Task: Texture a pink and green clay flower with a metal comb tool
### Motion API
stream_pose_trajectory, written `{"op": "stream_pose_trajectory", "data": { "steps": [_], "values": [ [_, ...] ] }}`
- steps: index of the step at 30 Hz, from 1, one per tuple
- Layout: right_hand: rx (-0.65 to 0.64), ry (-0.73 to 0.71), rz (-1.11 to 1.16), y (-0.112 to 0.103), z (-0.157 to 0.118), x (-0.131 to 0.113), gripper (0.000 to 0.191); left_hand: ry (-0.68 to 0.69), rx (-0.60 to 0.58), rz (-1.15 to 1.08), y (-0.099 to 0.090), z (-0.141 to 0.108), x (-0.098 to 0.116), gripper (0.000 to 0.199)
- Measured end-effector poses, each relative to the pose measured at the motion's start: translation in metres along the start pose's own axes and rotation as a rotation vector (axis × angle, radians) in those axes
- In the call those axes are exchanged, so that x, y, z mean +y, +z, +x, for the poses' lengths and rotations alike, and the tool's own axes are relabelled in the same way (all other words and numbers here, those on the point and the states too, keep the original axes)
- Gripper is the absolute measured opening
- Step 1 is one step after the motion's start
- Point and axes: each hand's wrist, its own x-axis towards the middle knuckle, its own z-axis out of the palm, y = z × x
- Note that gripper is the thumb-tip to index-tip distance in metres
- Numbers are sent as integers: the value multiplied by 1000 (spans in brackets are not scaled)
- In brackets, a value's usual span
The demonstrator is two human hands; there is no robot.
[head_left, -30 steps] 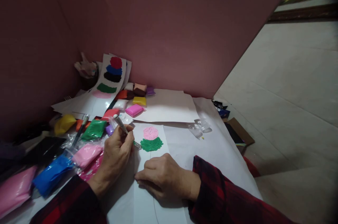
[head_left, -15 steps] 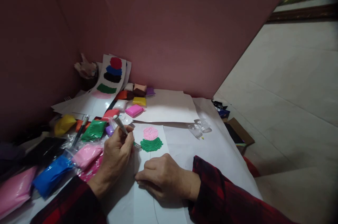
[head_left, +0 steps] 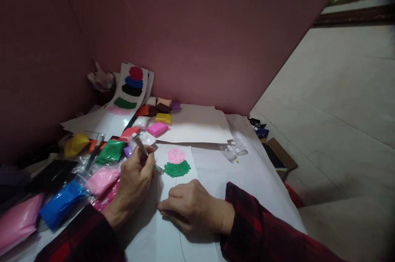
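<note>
My left hand point(head_left: 135, 177) is closed around a white pen-like tool point(head_left: 140, 145) that slants down to the right. Its thin, clear-looking tip ends beside the left edge of a green ridged clay shape point(head_left: 177, 169). Directly above that shape sits a pink textured clay round point(head_left: 176, 155). Both are on a long white paper sheet point(head_left: 168, 249) with a thin drawn line running down it. My right hand point(head_left: 189, 208) rests on this sheet below the green shape, fingers curled and pressed together near the paper's left edge; anything between them is hidden.
Several bagged clay packs, including a green pack point(head_left: 110, 152) and a blue pack point(head_left: 63, 204), crowd the left side. A sheet with coloured clay shapes point(head_left: 133, 85) leans at the back left. Crumpled clear wrappers point(head_left: 234, 149) lie to the right. A pink wall point(head_left: 197, 47) stands behind.
My left hand and the pen-like tool have shifted slightly up and left, the tip drawing back a little from the green clay. My right hand stays in place.
</note>
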Motion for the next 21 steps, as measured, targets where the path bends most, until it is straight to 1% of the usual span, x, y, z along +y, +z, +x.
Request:
{"op": "stream_pose_trajectory", "data": {
  "steps": [5,8,10,14,21],
  "values": [
    [-17,2,-12,0,0,0,18,11,27,-30,0,-1,-2,14],
    [-20,5,-13,-1,0,-1,17,4,43,-87,1,-4,0,14],
    [-26,8,-20,-1,0,-1,17,-20,6,-145,3,-6,3,16],
    [-43,-5,-28,-1,1,-1,15,-123,-108,-269,9,-11,10,20],
    [-26,8,-42,0,1,-1,18,-121,-167,-285,11,-16,10,18]
  ]
}}
